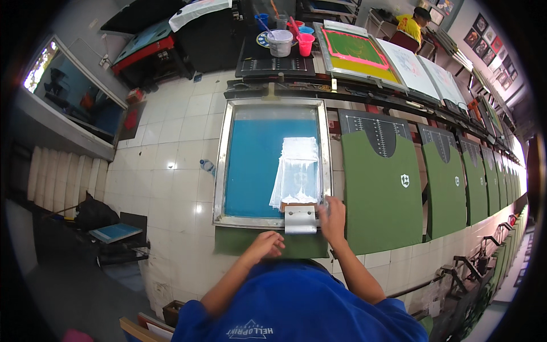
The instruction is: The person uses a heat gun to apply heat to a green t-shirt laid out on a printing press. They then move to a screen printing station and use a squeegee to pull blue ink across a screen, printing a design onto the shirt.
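A silkscreen frame with blue mesh lies in front of me over a green shirt. White ink covers a patch at the mesh's right, where a small shield motif shows. A squeegee with a pale metal handle leans on the near frame edge, its blade in the ink. My right hand is beside the squeegee's right end, at the frame's near right corner; its fingers look extended but slightly blurred. Below the near edge, my left hand hovers with loosely bent fingers, holding nothing visible.
Several green shirts on boards run off to the right, with small white shield prints. Beyond the frame stand a white tub, a pink cup and another screen. A person in yellow sits far right. A bottle lies left on the tiles.
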`<control>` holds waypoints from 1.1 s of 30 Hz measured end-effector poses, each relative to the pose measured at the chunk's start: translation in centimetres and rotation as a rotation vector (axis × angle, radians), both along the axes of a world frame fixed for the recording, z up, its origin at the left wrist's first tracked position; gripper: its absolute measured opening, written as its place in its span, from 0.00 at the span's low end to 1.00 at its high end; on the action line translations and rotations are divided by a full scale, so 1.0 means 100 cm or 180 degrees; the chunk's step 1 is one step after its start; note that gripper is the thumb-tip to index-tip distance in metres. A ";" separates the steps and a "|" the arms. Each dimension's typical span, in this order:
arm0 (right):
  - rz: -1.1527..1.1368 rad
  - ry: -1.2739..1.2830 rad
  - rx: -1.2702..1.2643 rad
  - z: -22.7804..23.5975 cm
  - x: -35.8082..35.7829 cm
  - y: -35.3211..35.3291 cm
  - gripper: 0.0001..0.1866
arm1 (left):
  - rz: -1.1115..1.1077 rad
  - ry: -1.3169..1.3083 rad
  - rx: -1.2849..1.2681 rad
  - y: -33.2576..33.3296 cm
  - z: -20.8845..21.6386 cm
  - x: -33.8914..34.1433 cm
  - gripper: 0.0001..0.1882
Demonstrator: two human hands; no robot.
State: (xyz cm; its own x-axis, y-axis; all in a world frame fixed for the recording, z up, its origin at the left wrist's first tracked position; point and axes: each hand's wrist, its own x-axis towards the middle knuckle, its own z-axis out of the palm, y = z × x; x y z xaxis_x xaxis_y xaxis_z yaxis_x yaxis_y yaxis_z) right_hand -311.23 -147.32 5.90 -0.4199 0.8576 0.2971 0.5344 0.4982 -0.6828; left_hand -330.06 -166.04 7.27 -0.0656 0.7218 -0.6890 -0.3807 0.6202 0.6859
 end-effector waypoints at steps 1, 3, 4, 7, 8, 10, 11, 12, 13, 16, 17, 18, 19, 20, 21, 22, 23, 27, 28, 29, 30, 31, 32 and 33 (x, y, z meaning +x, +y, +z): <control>0.0476 -0.0245 0.0185 0.028 0.001 -0.012 0.25 | 0.0021 -0.0155 -0.0063 0.006 -0.005 0.004 0.14; 0.1123 -0.0720 0.0356 0.040 0.004 -0.024 0.30 | 0.0172 -0.0445 -0.0071 0.018 -0.018 0.010 0.13; 0.1309 -0.0946 0.0345 0.035 0.006 -0.029 0.32 | 0.0240 -0.0595 -0.0078 0.020 -0.024 0.014 0.13; 0.1524 -0.1455 0.0663 0.041 -0.001 -0.027 0.30 | 0.0447 -0.0826 -0.0079 0.026 -0.030 0.019 0.12; 0.1523 -0.1616 0.0734 0.042 -0.004 -0.029 0.29 | 0.0519 -0.1018 -0.0075 0.026 -0.033 0.021 0.13; 0.1474 -0.1708 0.0844 0.043 -0.010 -0.026 0.25 | 0.0649 -0.1404 -0.0067 0.029 -0.038 0.025 0.16; 0.1439 -0.1645 0.0882 0.043 -0.016 -0.021 0.23 | 0.0798 -0.1507 -0.0056 0.031 -0.043 0.028 0.16; 0.1408 -0.1576 0.0922 0.046 -0.023 -0.015 0.20 | 0.0951 -0.1606 -0.0044 0.034 -0.049 0.031 0.17; 0.1488 -0.1457 0.0767 0.050 -0.029 -0.007 0.18 | 0.1103 -0.1704 -0.0031 0.038 -0.055 0.034 0.18; 0.1572 -0.0988 0.0267 0.068 -0.048 0.022 0.14 | 0.1273 -0.1405 -0.0160 0.047 -0.061 0.040 0.19; 0.1530 -0.0986 0.0226 0.071 -0.053 0.033 0.14 | 0.1300 -0.1312 -0.0222 0.046 -0.060 0.043 0.19; 0.1496 -0.0976 0.0185 0.074 -0.061 0.046 0.14 | 0.1242 -0.1311 -0.0108 0.044 -0.062 0.043 0.19; 0.1466 -0.0966 0.0145 0.076 -0.069 0.060 0.15 | 0.1208 -0.1287 -0.0107 0.044 -0.064 0.042 0.20; 0.1386 -0.0745 0.0369 0.071 -0.077 0.078 0.15 | 0.1141 -0.1263 -0.0111 0.046 -0.061 0.041 0.20; 0.1327 -0.0523 0.0590 0.064 -0.085 0.093 0.16 | 0.1097 -0.1238 -0.0115 0.045 -0.059 0.041 0.20; 0.1279 -0.0698 0.0612 0.065 -0.094 0.106 0.16 | 0.1085 -0.1226 -0.0122 0.044 -0.057 0.042 0.20; 0.1236 -0.0867 0.0634 0.068 -0.102 0.117 0.15 | 0.1079 -0.1208 -0.0128 0.043 -0.055 0.041 0.21; 0.1198 -0.1162 0.0628 0.071 -0.119 0.137 0.15 | 0.1009 -0.1192 -0.0119 0.042 -0.054 0.039 0.21; 0.1220 -0.1226 0.0599 0.072 -0.118 0.135 0.14 | 0.1013 -0.1177 -0.0109 0.042 -0.055 0.040 0.21; 0.1242 -0.1291 0.0571 0.073 -0.117 0.132 0.14 | 0.1016 -0.1164 -0.0099 0.043 -0.054 0.040 0.21; 0.1244 -0.1299 0.0547 0.070 -0.114 0.127 0.14 | 0.1013 -0.1152 -0.0088 0.043 -0.054 0.040 0.21; 0.1240 -0.1308 0.0524 0.067 -0.108 0.119 0.15 | 0.0967 -0.1122 -0.0101 0.043 -0.053 0.040 0.22; 0.1231 -0.1312 0.0507 0.064 -0.102 0.111 0.15 | 0.0917 -0.1087 -0.0109 0.044 -0.051 0.039 0.22; 0.1256 -0.1305 0.0464 0.064 -0.096 0.098 0.15 | 0.0891 -0.1055 -0.0113 0.044 -0.051 0.038 0.22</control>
State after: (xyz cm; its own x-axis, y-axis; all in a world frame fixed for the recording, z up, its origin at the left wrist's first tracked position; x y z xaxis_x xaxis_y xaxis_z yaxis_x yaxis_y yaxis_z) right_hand -320.84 -137.55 12.30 -0.8046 0.5755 0.1461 0.4954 0.7864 -0.3690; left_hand -326.26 -161.65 2.15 -0.0265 0.6831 -0.7299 -0.7335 0.4828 0.4785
